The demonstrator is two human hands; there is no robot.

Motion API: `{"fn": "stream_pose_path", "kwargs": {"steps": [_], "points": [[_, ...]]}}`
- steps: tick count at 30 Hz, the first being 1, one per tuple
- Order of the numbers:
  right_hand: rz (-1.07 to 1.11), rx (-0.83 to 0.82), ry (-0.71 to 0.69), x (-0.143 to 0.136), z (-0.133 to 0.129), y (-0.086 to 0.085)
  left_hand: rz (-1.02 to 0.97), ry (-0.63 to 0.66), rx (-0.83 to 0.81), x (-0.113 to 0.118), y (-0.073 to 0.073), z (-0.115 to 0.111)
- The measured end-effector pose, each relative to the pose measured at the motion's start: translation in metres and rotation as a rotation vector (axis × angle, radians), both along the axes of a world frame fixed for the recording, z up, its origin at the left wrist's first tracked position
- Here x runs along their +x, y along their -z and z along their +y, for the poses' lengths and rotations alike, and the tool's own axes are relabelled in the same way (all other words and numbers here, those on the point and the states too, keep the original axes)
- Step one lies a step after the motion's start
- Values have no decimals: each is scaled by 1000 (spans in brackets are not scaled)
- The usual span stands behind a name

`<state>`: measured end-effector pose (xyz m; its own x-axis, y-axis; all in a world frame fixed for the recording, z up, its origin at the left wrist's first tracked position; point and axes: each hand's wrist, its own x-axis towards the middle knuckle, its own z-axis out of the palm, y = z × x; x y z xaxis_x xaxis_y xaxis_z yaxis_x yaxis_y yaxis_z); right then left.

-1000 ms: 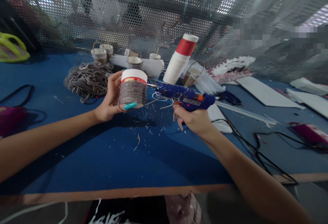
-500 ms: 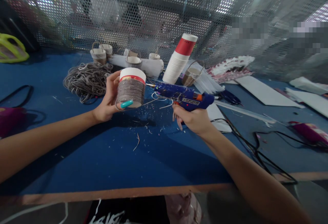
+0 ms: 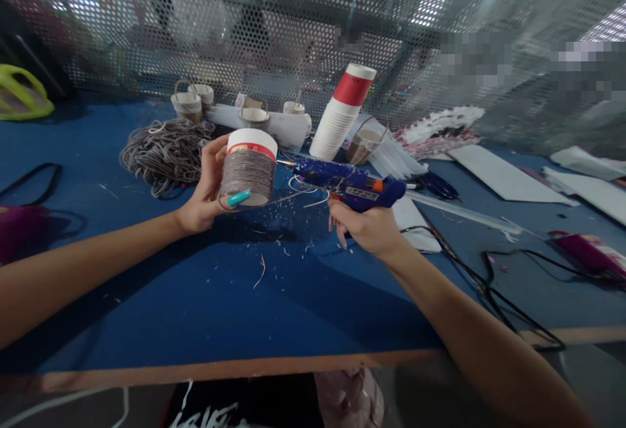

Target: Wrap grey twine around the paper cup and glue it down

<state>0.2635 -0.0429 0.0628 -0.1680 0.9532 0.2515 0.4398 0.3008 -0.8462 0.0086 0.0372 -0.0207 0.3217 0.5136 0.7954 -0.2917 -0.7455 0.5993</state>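
Observation:
My left hand (image 3: 205,193) grips a paper cup (image 3: 249,177) wound with grey cord, tilted so its base faces partly toward me. A band of red and the white top remain uncovered by cord. A turquoise nail shows on the thumb, against the cord near the cup's lower end. In my right hand (image 3: 369,222) is a blue hot glue gun (image 3: 349,183), fingers wrapped around its handle. Its metal nozzle points left, at or very close to the cup's right side; whether it touches, I cannot tell. A tangled heap of grey cord (image 3: 163,154) lies behind my left hand.
A stack of paper cups (image 3: 342,111) leans at the back, near a small cord-handled basket (image 3: 366,144). Glue sticks (image 3: 396,154) lie behind the gun. Black cables (image 3: 484,284) run along the right. Thread scraps litter the blue table (image 3: 195,310); a perforated metal screen (image 3: 205,30) stands behind.
Almost nothing differs. The cup and glue gun have shifted very slightly left in the picture, with the nozzle still at the cup's right side.

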Motion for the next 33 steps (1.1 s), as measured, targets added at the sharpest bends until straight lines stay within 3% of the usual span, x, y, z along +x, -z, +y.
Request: {"fn": "stream_pose_path", "kwargs": {"steps": [11,23,33], "points": [[9,-15,24,-2,-3,-3,-10,21,-40,-2,-3,-2],[-15,27,21,-1,-1,0,59,-71,-6,-1,-4,-3],[-41,33,-5,1,-1,1,68,-35,-4,0,-6,-4]]}}
